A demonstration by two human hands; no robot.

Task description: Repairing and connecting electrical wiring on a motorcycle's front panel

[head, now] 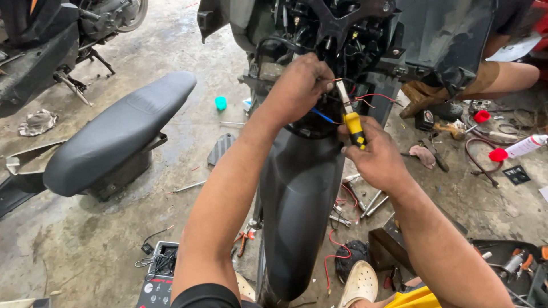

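Concrete workshop floor [103, 239], wet and stained, lies under a stripped scooter [302, 188]. Fingers of the left hand [297, 85] pinch thin wires [374, 97] inside the open front of the scooter. The right hand [377, 159] is closed around a yellow-handled cutter [353, 122], its blade at the wires. A detached black seat [114, 134] lies to the left, loose tools [365, 202] to the right.

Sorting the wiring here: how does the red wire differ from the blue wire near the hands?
The thin red wire loops to the right of the yellow-handled cutter; the thin blue wire runs straight, lower left. The red one looks longer; the blue shows only a short stretch. Both lead toward the left hand.
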